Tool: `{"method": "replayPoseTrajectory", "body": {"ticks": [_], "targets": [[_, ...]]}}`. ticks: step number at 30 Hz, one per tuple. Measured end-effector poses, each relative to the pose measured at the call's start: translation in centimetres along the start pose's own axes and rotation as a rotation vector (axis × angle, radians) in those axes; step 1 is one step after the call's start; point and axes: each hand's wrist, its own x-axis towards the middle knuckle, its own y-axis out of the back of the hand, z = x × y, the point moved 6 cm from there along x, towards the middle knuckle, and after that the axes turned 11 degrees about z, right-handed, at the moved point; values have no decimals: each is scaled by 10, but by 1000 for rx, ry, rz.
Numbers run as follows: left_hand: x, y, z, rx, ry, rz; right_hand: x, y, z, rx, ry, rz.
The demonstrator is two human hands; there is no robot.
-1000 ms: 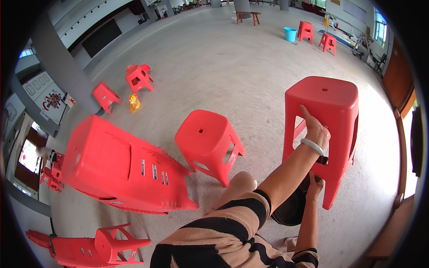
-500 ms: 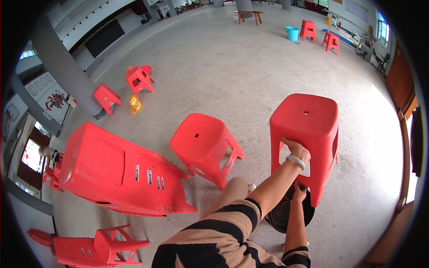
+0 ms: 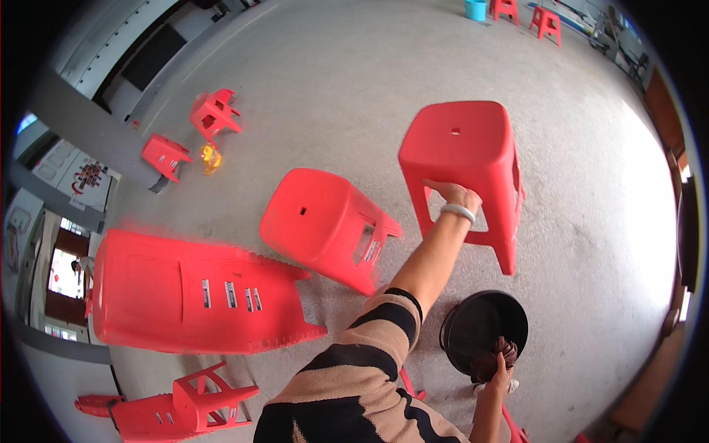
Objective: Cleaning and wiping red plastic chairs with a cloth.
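Observation:
A tall red plastic stool stands upright ahead of me, with a small hole in its seat. My left hand, wearing a pale bangle, grips its near side at the opening below the seat; the fingertips are partly hidden. Nearer to me, a black bucket sits on the floor, apart from the stool. Over its near rim my right hand is closed on a dark brown, crumpled cloth. Just left of the left arm is another red stool, touching nothing of mine.
A large stack of red stools lies on its side at left, with another lying stack nearer. Further off are more red stools, a yellow bag and a turquoise bucket. A pillar rises at far left.
My right hand has come back from beneath the stool to the black bucket, where the cloth now shows. The stool in my left hand sits farther from the bucket. My view has tilted down.

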Motion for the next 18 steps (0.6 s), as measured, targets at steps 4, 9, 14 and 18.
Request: {"method": "replayPoseTrajectory", "body": {"ticks": [4, 9, 14, 18], "targets": [[-2, -16, -11, 94, 100, 47, 6, 61, 16, -108, 5, 179], [38, 38, 1, 196, -1, 47, -25, 20, -4, -133, -30, 344], [54, 142, -7, 230, -57, 266, -35, 10, -5, -163, 6, 315], [50, 202, -1, 327, -112, 280, -30, 5, 8, -122, -105, 250]]}}
